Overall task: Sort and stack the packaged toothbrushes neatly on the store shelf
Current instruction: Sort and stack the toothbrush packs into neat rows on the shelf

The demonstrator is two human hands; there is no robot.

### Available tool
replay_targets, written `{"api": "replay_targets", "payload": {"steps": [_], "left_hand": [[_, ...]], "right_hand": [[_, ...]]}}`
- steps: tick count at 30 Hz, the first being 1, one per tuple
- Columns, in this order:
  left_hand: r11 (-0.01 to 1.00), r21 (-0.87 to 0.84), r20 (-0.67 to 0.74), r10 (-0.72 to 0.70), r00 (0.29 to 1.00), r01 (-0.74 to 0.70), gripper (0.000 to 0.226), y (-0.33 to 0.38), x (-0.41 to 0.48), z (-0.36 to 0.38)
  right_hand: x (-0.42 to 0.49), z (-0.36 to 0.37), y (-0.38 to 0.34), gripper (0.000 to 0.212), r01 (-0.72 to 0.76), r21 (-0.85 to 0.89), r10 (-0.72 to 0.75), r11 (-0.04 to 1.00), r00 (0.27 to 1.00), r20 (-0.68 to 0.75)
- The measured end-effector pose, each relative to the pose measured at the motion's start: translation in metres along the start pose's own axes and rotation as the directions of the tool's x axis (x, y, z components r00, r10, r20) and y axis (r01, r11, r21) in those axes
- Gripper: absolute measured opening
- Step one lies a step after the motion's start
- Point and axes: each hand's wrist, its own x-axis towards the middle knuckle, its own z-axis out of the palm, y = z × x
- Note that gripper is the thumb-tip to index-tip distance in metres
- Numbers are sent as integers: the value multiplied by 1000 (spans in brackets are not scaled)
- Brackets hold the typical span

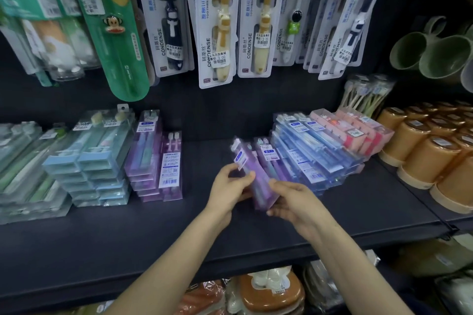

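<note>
While hovering above the dark shelf (204,233) between the purple stack (153,169) at 9 o'clock and the blue stack (307,156) at 2 o'clock, pinching the purple toothbrush pack (257,185) with the left hand (227,184) and gripping its near end in curled fingers of the right hand (294,199).

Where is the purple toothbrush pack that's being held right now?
In the head view, the purple toothbrush pack is at centre, held between the left hand and right hand over the dark shelf, just left of the blue pack stack.
</note>
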Motion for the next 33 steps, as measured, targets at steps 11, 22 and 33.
{"api": "replay_targets", "payload": {"steps": [11,22,33], "left_hand": [[976,151,-15,-159,987,160,9,-6,16,18],[894,433,-67,-92,994,112,11,0,25,25],[929,335,-87,-136,987,158,22,-5,22,19]], "right_hand": [[8,-17,2,30,188,-626,-368,757,914,-171],[6,-12,26,27,106,-919,-599,379,785,-157],[1,1,37,28,64,-949,-533,308,838,-117]]}}
